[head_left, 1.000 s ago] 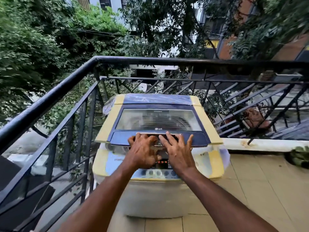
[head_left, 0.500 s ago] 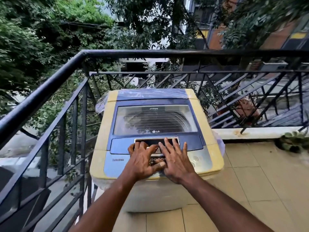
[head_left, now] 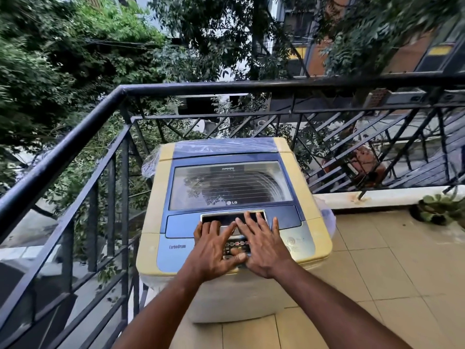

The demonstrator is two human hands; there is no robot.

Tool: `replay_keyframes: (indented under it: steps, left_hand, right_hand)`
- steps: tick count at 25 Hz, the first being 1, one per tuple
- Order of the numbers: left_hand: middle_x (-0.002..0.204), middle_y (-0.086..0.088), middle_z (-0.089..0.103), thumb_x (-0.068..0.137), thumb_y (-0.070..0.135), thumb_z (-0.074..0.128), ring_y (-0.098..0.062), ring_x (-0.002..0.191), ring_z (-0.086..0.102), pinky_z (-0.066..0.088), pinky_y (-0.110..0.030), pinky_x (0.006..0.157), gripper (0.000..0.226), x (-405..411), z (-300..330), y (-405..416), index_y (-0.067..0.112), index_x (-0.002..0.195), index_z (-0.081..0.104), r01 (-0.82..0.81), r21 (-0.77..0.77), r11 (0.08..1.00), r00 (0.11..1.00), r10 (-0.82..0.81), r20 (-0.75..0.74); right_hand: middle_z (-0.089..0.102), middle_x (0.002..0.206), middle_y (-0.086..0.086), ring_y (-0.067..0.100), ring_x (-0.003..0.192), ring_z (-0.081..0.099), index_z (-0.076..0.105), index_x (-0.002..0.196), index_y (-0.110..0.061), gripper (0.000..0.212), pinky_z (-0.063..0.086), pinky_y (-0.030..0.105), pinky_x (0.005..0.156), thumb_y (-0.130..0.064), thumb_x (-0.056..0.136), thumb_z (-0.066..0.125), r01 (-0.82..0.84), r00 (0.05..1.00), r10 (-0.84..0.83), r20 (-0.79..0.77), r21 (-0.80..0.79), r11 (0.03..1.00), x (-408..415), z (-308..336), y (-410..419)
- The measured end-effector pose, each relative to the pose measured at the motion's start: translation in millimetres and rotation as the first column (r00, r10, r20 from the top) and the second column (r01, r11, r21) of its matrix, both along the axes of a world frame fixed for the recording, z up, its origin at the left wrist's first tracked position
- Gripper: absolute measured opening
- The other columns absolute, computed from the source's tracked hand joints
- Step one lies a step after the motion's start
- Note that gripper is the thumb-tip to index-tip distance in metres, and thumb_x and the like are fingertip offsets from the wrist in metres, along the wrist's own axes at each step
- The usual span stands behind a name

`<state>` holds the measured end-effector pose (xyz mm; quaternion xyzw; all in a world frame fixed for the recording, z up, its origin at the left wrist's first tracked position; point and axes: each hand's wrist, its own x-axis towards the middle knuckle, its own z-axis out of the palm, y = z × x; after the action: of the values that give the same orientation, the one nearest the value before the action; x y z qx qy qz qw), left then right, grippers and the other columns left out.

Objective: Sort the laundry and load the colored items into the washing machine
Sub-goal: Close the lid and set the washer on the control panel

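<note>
A top-loading washing machine (head_left: 302,187) with a yellowed body and blue top stands in the balcony corner, partly wrapped in clear plastic. Its glass lid (head_left: 230,183) is down. My left hand (head_left: 214,250) and my right hand (head_left: 261,245) lie side by side, palms down with fingers spread, over the control panel (head_left: 236,245). The fingertips of both reach the lid's recessed handle (head_left: 226,217). Neither hand holds anything. No laundry is in view.
A black metal railing (head_left: 83,132) runs along the left and behind the machine. Beige floor tiles (head_left: 392,273) spread to the right. A low white kerb (head_left: 392,196) and a small potted plant (head_left: 440,210) sit at the right. Trees and buildings lie beyond.
Both hands have slid back from the lid's handle toward me and now rest over the control panel. The view has shifted and the lid stays down.
</note>
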<state>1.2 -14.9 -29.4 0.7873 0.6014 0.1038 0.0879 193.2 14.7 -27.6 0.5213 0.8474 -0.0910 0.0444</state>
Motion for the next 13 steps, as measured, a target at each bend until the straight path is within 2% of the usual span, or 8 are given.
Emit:
replay_keyframes:
  steps: [2,4,7,9,13]
  left_hand:
    - [0.14,-0.013,0.043,0.078,0.092,0.012,-0.03,0.136,0.035,0.018,-0.054,0.12,0.101,-1,-2,-1,0.034,0.16,0.017,0.013,-0.012,1.0,1.0,-0.014,-0.028]
    - [0.162,-0.018,0.026,0.081,0.091,0.02,-0.033,0.152,0.019,0.014,-0.051,0.125,0.102,-4,-4,-5,0.029,0.161,0.014,0.021,0.01,1.0,1.0,-0.021,-0.011]
    - [0.169,-0.014,0.008,0.084,0.087,0.028,-0.028,0.158,0.003,0.015,-0.049,0.126,0.103,-9,-6,-15,0.022,0.162,0.01,0.047,0.064,0.997,0.999,-0.047,0.001]
    - [0.17,-0.012,0.0,0.086,0.085,0.029,-0.025,0.158,-0.004,0.014,-0.05,0.126,0.103,-7,-6,-20,0.018,0.162,0.008,0.075,0.071,0.995,0.997,-0.075,-0.003]
    - [0.17,-0.015,-0.003,0.085,0.081,0.032,-0.031,0.157,-0.003,0.018,-0.055,0.124,0.106,0,-11,-38,0.011,0.161,0.008,0.153,0.082,0.985,0.988,-0.152,-0.02]
  right_hand:
    - [-0.016,0.17,0.001,0.032,0.158,-0.01,-0.01,0.16,-0.035,0.091,-0.004,0.067,0.121,-0.081,0.089,0.024,-0.006,1.0,0.006,0.008,-0.011,1.0,0,1,0]
    - [-0.013,0.17,0.003,0.033,0.157,-0.01,-0.01,0.16,-0.034,0.1,-0.007,0.068,0.121,-0.09,0.082,0.018,0.021,1.0,-0.021,0.001,0.013,1.0,4,3,-2]
    - [-0.015,0.17,0.007,0.035,0.157,-0.012,-0.011,0.161,-0.027,0.113,-0.015,0.066,0.119,-0.096,0.074,0.007,0.082,0.997,-0.082,0.001,0.08,0.993,9,7,-10]
    - [-0.021,0.168,0.009,0.034,0.156,-0.017,-0.012,0.161,-0.024,0.112,-0.018,0.064,0.118,-0.094,0.075,0.004,0.074,0.997,-0.072,-0.023,0.102,0.992,5,7,-18]
    - [-0.026,0.167,0.009,0.031,0.155,-0.021,-0.014,0.161,-0.022,0.104,-0.009,0.065,0.121,-0.087,0.083,0.013,-0.007,1.0,0.011,-0.023,0.141,0.99,-4,-2,-40]
